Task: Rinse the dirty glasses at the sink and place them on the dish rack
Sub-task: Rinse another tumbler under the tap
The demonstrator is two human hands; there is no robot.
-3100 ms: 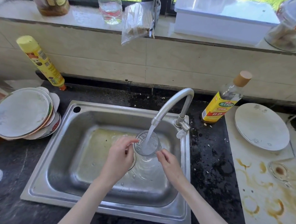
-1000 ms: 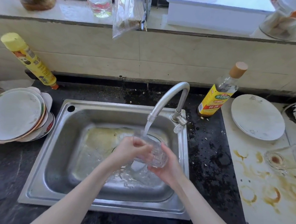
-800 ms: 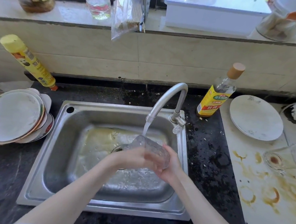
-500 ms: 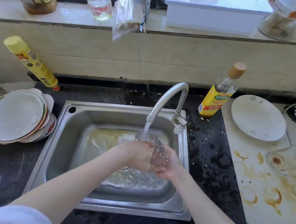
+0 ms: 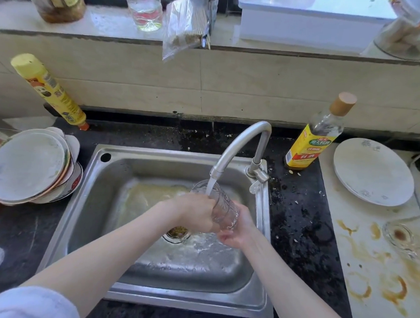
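A dark, speckled surface (image 5: 295,228) is surrounding the steel sink (image 5: 99,176) under a tiled wall and a crowded sill, and over the basin both hands are working one glass (image 5: 222,207). The left hand (image 5: 192,214) is wrapping its fingers round the glass's side, the right hand (image 5: 235,230) is cupping it from beneath, so the grip is closing on the glass from two sides, tilted with its mouth up toward the tap (image 5: 239,146), whose stream is running into it. The risk, as I judge it, is lying in the wetness: the glass is looking slick, and a loosening of either hand could be letting it slide down onto the steel just below the grip, where it might be chipping or breaking. The spout is hanging just above the rim, so lifting carelessly could be knocking glass against metal. Water striking the tilted mouth could be splashing out over the surface to the right of the grip. Well right of the grip a stained glass (image 5: 406,234) is waiting near the plate (image 5: 373,171); left of the grip dishes (image 5: 26,167) are stacking beside the sink. No dish rack is showing in this view, so the carry to it cannot be judged.
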